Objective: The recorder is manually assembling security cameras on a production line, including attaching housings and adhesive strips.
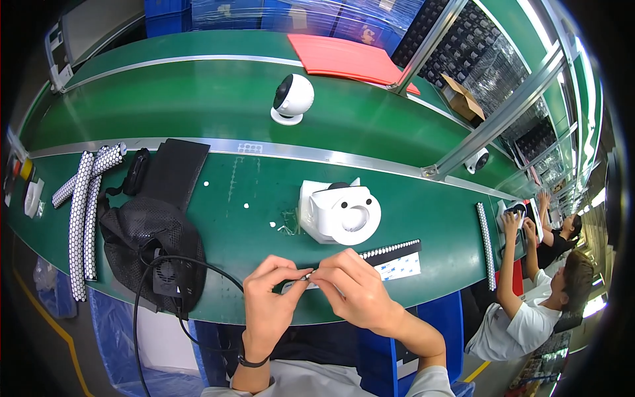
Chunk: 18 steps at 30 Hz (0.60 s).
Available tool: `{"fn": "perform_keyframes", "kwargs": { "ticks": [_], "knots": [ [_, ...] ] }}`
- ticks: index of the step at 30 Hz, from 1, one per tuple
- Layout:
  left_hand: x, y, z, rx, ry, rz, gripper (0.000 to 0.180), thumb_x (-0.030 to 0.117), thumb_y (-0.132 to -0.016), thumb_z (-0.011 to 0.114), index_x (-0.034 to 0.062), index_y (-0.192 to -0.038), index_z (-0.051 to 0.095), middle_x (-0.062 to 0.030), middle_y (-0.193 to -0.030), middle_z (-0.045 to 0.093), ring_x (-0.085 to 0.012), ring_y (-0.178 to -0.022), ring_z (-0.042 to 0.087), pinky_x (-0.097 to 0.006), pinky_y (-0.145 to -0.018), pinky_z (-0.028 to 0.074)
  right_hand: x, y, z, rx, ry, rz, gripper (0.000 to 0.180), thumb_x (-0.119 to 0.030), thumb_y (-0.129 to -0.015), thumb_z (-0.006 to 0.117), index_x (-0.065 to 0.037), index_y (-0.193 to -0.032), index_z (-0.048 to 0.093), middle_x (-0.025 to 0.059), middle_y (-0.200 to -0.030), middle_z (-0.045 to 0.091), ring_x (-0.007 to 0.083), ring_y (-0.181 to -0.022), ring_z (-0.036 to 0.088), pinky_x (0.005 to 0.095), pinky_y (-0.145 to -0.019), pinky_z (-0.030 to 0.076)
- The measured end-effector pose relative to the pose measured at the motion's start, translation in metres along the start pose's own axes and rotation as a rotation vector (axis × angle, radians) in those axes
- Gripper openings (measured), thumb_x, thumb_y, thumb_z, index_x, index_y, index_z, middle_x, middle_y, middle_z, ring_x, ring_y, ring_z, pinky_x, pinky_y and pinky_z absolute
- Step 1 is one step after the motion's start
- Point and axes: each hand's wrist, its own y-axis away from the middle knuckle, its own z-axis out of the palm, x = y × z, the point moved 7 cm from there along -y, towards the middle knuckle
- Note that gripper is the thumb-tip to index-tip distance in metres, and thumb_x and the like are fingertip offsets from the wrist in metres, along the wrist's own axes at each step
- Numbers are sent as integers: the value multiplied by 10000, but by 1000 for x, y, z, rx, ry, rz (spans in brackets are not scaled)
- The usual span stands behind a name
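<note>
My left hand (270, 291) and my right hand (354, 288) meet over the near edge of the green workbench (436, 218). Thumbs and fingertips of both pinch a tiny dark piece (309, 273), too small to name. Just beyond them stands a white moulded holder (314, 215) with a round opening and two black dots on its face. Partly behind my right hand lies a black strip with a row of white round pads (397, 250). Beside that strip is a white printed backing sheet (401, 267). Small clear scraps (286, 223) lie left of the holder.
A black mesh bag (142, 231) with a cable and patterned rolled tubes (78, 218) occupy the left side. A white ball-shaped camera (294, 98) stands on the conveyor behind. Red foam sheets (344, 58) lie farther back. Co-workers sit at right, near a metal post (489, 122).
</note>
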Motion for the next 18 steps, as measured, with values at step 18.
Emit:
{"fn": "perform_keyframes", "kwargs": {
  "ticks": [18],
  "knots": [
    [1,-25,39,176,-319,128,322,152,-821,899,85,-1119,797,-55,-1102,699,-268,-1132,596,-427,-1053,409,64,30,-37,401,35,306,191,115,-869,752,32,-1033,699,130,-971,725,211,-850,685,319,-781,546]
  ]
}}
